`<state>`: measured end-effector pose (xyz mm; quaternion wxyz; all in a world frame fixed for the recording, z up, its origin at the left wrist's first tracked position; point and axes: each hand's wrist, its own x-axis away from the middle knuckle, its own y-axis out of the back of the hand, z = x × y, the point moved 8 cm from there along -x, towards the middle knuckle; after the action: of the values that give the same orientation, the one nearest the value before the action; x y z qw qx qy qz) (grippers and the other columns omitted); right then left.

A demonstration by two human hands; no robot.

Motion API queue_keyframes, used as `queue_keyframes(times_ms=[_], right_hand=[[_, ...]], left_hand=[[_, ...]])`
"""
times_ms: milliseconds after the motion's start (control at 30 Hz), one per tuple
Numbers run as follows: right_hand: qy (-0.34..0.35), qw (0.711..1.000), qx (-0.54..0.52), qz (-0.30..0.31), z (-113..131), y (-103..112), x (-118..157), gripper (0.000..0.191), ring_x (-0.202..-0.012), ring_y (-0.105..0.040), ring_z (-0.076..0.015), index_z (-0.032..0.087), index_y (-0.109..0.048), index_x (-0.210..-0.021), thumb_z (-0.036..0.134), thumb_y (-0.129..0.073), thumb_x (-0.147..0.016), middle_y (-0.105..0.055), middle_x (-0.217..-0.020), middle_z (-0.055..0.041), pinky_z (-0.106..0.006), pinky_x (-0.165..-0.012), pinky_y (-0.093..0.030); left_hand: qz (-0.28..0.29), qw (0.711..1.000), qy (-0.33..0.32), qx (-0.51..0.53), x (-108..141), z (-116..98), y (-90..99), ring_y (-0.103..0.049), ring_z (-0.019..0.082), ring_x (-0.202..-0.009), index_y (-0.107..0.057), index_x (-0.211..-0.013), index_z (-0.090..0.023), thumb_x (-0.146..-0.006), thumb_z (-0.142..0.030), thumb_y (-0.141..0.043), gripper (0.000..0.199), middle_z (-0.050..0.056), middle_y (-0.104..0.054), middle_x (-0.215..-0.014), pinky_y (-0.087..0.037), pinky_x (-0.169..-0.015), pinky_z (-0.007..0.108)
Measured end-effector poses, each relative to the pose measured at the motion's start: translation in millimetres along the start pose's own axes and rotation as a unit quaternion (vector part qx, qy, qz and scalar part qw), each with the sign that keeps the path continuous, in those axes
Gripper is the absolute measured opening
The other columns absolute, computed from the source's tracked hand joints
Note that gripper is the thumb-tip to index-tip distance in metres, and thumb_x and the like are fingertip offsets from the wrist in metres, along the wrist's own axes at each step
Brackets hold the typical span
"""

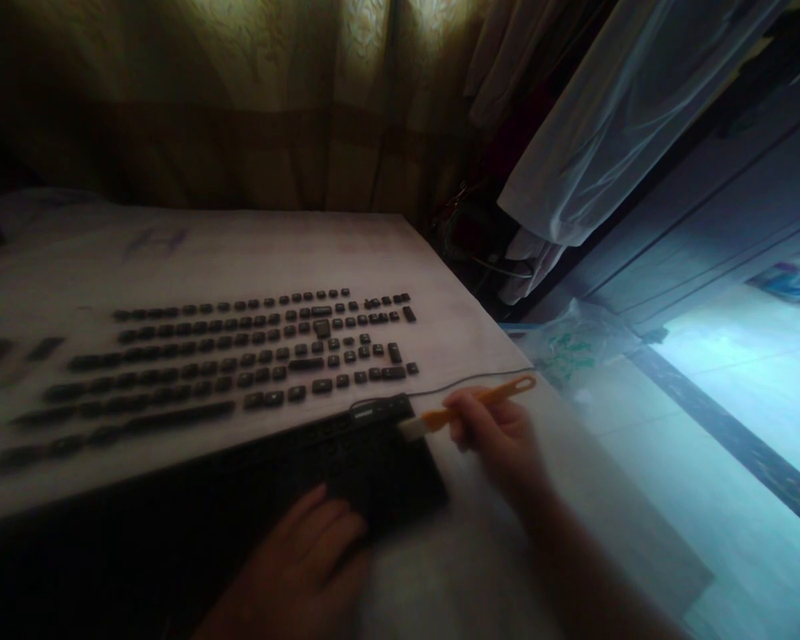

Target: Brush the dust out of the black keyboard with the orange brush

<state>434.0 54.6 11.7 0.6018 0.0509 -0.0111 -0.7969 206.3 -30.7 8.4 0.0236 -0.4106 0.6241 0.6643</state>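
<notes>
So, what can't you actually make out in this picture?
All in the head view:
- Keyboard base: its left end, cut off by the picture's edge; fine details, lost in darkness.
- Loose keycaps: their markings, too small and blurred.
- Whatever the left hand covers.
- Orange-handled brush: whether its bristles touch the base, blurred.

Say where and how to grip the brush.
Probably best pinched at mid-handle, coming from the right, as the right hand does. The brush is long and slim, bristles at the keyboard's edge, handle pointing right, away from it.
</notes>
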Motion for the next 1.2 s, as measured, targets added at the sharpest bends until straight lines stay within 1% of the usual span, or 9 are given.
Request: queue_keyframes(times_ms=[67, 233, 400, 533, 733, 900, 1000, 1133, 1200], right_hand=[[-0.002, 1.0, -0.005, -0.003, -1, 1, 0, 0.031, -0.036, -0.049, -0.0099, 0.019, -0.072, -0.068, 0.048, -0.071, -0.08, -0.058, -0.044, 0.0027, -0.02, -0.035, -0.04], [-0.003, 1.0, -0.027, 0.006, -1, -1, 0, 0.028, -0.036, -0.048, -0.0091, 0.019, -0.071, -0.068, 0.045, -0.071, -0.08, -0.057, -0.043, 0.0034, -0.019, -0.036, -0.039], [-0.01, 1.0, -0.01, 0.02, -3, -9, -1, 0.031, -0.039, -0.051, -0.0107, 0.02, -0.063, -0.064, 0.047, -0.073, -0.075, -0.06, -0.046, 0.0021, -0.021, -0.038, -0.042], [0.0, 1.0, -0.006, 0.016, -2, -16, -2, 0.034, -0.041, -0.054, -0.012, 0.019, -0.065, -0.075, 0.053, -0.071, -0.076, -0.066, -0.054, -0.0006, -0.022, -0.038, -0.04], [0.06, 0.998, 0.016, 0.027, 26, -23, -10, 0.033, -0.056, -0.063, -0.0152, 0.019, -0.071, -0.094, 0.05, -0.071, -0.08, -0.075, -0.074, -0.0054, -0.025, -0.045, -0.044], [0.091, 0.996, -0.016, -0.007, 43, -32, -11, 0.021, -0.06, -0.063, -0.015, 0.022, -0.072, -0.093, 0.038, -0.072, -0.081, -0.071, -0.072, -0.0013, -0.027, -0.051, -0.049], [0.102, 0.995, -0.016, -0.017, 39, -44, -1, 0.016, -0.059, -0.059, -0.0144, 0.023, -0.073, -0.093, 0.037, -0.067, -0.085, -0.066, -0.067, 0.001, -0.028, -0.055, -0.05], [0.101, 0.995, 0.016, -0.001, 27, -55, 8, 0.016, -0.071, -0.066, -0.0171, 0.024, -0.074, -0.087, 0.038, -0.067, -0.087, -0.072, -0.082, -0.003, -0.029, -0.061, -0.054], [0.084, 0.996, 0.005, 0.004, 19, -57, 8, 0.017, -0.07, -0.069, -0.0178, 0.023, -0.072, -0.088, 0.039, -0.066, -0.088, -0.074, -0.083, -0.0036, -0.029, -0.058, -0.056]], left_hand=[[0.019, 1.0, -0.003, -0.001, 0, -1, 0.0, -0.065, 0.012, -0.105, -0.07, -0.098, -0.026, -0.1, -0.019, -0.045, 0.026, -0.002, -0.074, -0.104, -0.043, -0.116, 0.034], [0.005, 1.0, 0.007, 0.014, 0, 0, 3.2, -0.064, 0.013, -0.106, -0.071, -0.094, -0.025, -0.101, -0.019, -0.043, 0.029, -0.002, -0.073, -0.105, -0.043, -0.115, 0.036], [-0.022, 1.0, -0.012, 0.008, 3, -3, 2.2, -0.064, 0.014, -0.105, -0.07, -0.095, -0.024, -0.099, -0.017, -0.047, 0.025, 0.0, -0.072, -0.104, -0.046, -0.111, 0.038], [-0.015, 1.0, -0.019, -0.008, 6, -5, -0.7, -0.064, 0.015, -0.104, -0.069, -0.102, -0.025, -0.099, -0.019, -0.048, 0.022, 0.001, -0.072, -0.104, -0.048, -0.108, 0.038], [-0.042, 0.998, -0.024, -0.033, 23, 0, 3.1, -0.061, 0.017, -0.117, -0.068, -0.12, -0.026, -0.101, -0.016, -0.038, 0.036, 0.0, -0.072, -0.118, -0.041, -0.113, 0.039], [-0.039, 0.998, -0.016, -0.044, 41, 12, 13.6, -0.059, 0.016, -0.123, -0.069, -0.119, -0.025, -0.099, -0.008, -0.035, 0.043, -0.001, -0.071, -0.122, -0.033, -0.119, 0.038], [-0.037, 0.999, -0.003, -0.039, 48, 16, 17.1, -0.06, 0.015, -0.122, -0.07, -0.118, -0.026, -0.099, -0.008, -0.035, 0.043, -0.001, -0.072, -0.121, -0.033, -0.119, 0.039], [-0.021, 0.999, 0.009, -0.029, 51, 17, 12.3, -0.058, 0.016, -0.125, -0.068, -0.122, -0.028, -0.099, -0.008, -0.035, 0.044, -0.001, -0.07, -0.124, -0.035, -0.118, 0.04], [-0.011, 0.999, 0.008, -0.03, 52, 17, 9.0, -0.057, 0.016, -0.126, -0.067, -0.124, -0.029, -0.099, -0.01, -0.036, 0.044, -0.001, -0.069, -0.126, -0.037, -0.117, 0.04]])
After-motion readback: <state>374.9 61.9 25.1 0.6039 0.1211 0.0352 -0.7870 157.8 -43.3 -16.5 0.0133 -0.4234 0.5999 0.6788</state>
